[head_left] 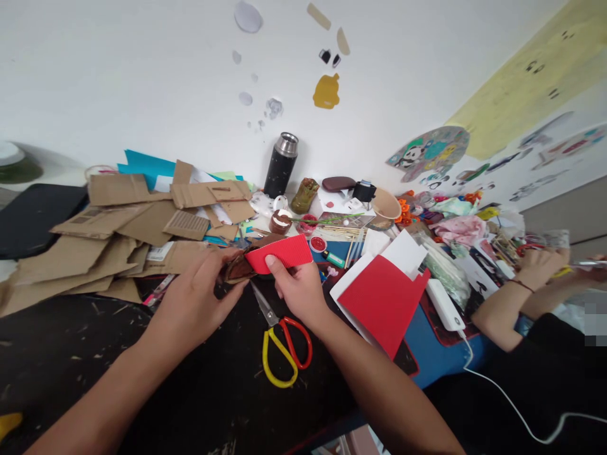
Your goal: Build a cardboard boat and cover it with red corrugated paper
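Note:
My left hand (pixel 202 291) grips a brown crumpled piece (pixel 237 268) that looks like folded paper or dry leaf; its exact kind cannot be made out. Between the thumb and fingers of my right hand (pixel 301 287) is a strip of red corrugated paper (pixel 284 253), its left end against the brown piece. Just below my hands, scissors (pixel 279 344) with one yellow and one red handle lie on the dark mat, blades partly under the right hand. To the right, a red sheet (pixel 384 300) rests over white paper.
Cut cardboard (pixel 71 262) is piled at the left. A black thermos (pixel 281 165) stands by the wall near a small green-brown pot (pixel 305 196). A white corded device (pixel 444 304) lies to the right, beside a co-worker's hands (pixel 540 265). Craft bits fill the table's back.

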Demonstrator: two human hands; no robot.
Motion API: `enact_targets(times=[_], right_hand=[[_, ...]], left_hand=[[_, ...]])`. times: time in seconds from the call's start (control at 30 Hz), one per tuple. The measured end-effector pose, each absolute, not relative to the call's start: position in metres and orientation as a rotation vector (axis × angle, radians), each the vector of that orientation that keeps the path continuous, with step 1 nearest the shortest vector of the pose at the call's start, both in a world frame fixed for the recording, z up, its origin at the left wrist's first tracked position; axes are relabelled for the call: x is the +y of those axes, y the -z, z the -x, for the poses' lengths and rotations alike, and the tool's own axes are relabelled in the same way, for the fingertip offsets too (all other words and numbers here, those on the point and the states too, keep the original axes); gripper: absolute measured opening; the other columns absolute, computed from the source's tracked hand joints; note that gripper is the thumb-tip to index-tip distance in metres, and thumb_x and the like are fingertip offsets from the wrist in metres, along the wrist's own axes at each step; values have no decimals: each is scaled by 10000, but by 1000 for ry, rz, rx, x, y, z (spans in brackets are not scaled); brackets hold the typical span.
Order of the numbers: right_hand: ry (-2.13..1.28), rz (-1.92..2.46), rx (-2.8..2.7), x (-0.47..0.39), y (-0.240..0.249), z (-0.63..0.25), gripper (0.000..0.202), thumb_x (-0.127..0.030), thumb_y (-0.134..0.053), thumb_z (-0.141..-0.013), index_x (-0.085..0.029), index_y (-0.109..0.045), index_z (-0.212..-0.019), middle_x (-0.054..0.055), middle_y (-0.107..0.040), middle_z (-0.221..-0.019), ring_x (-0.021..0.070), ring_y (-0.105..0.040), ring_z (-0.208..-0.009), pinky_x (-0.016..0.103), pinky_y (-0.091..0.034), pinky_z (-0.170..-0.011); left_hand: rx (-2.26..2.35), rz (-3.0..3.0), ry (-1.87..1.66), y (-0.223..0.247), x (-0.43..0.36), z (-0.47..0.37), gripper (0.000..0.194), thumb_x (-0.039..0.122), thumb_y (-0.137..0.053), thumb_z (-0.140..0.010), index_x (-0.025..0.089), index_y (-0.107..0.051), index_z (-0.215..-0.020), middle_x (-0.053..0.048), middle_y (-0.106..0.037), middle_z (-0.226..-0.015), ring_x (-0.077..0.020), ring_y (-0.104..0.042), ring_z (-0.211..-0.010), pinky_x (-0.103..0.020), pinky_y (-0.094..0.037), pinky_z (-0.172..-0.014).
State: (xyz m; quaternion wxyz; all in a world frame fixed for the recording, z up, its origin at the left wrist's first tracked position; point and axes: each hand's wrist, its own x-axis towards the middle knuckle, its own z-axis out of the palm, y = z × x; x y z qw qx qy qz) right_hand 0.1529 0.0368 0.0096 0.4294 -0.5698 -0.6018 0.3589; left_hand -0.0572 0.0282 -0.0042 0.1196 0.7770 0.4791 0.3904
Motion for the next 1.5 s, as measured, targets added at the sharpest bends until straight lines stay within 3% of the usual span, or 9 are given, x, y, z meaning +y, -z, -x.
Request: enact_targets(times=[0.47, 0.77, 1.0, 1.23, 1.5], right_hand=[[-893, 1460, -1449, 40, -21, -154, 444, -537, -697, -946, -273, -515, -639, -42, -516, -496, 170, -518, -497, 283, -403, -509], [-859, 1472, -1493, 41, -23, -154, 438, -519, -692, -941, -270, -508, -631, -40, -528, -503, 171, -528, -513, 287, -423, -543], [-832, 1460, -1468, 42, -22, -152, 339, -499, -703, -906, -240, -614, -705, 11, -686, -663, 190, -620, -619, 287, -498, -596], [-893, 1481, -1488, 42, -25, -153, 436, -526, -682, -943, -270, -531, -625, -27, -547, -500, 190, -588, -546, 291, -460, -558], [-904, 1495, -1508, 47, -30, -154, 415, -547, -680, -950, -260, -574, -668, -35, -546, -506, 192, -592, -568, 284, -431, -551]], left_hand=[[1347, -2374, -1174, 4, 27, 55, 321, 308, -625, -1055, 244, -607, -1369, -137, -811, -1250, -360, -812, -1134, -484, -673, -936], [1334, -2359, -1128, 3, 27, 56, 338, 302, -636, -1041, 240, -625, -1373, -153, -815, -1228, -375, -817, -1112, -503, -682, -918], [1358, -2362, -1113, 4, 26, 55, 331, 318, -626, -1040, 257, -615, -1365, -136, -814, -1225, -365, -815, -1106, -499, -679, -919], [1332, -2347, -1166, 5, 27, 56, 316, 303, -636, -1047, 251, -614, -1357, -131, -810, -1244, -351, -806, -1141, -480, -667, -952], [1351, -2344, -1226, -4, 25, 56, 255, 300, -660, -1062, 279, -619, -1313, -87, -817, -1137, -314, -824, -1039, -451, -678, -911]])
